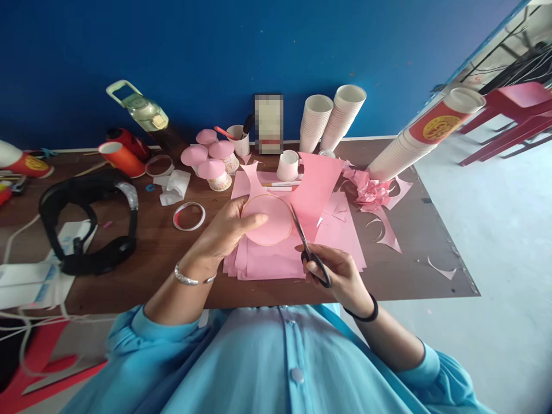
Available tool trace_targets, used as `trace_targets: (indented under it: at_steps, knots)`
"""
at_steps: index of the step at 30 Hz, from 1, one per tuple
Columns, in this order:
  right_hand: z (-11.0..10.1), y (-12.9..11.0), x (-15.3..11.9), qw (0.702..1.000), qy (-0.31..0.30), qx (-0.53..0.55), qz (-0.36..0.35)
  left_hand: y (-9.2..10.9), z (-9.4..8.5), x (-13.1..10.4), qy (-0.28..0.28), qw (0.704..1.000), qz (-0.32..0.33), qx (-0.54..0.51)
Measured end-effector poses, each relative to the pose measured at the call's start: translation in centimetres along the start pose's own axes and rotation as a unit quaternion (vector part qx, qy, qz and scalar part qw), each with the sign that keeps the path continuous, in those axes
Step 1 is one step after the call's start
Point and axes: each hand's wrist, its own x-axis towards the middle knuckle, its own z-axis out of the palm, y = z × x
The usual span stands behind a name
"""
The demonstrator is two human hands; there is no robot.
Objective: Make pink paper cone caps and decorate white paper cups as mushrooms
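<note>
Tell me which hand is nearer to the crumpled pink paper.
Right. The right hand, holding the scissors, is left of the crumpled pink paper and closer to the person's body; the left hand, gripping the pink disc, is much farther left.

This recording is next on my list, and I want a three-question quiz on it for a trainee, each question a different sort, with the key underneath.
1. Multiple choice: what does the person's right hand hold?
a) a marker
b) scissors
c) a paper cup

2. True or false: the thumb of the left hand lies on top of the pink disc.

3. Count: how many pink cones sit in the cluster near the bottle?

Key: 1. b; 2. true; 3. four.
</note>
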Motion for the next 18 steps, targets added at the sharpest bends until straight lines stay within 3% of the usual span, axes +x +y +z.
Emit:
trace_targets:
  at_steps: [9,18]
  knots:
    - [-0.7,-1.2,0.8,0.994,-0.011,-0.098,-0.041,0.7,0.2,-0.1,-0.021,0.999,0.008,0.025]
    - [-0.7,-1.3,0.9,0.989,-0.02,-0.136,-0.062,0.9,0.0,-0.3,0.005,0.999,-0.01,0.034]
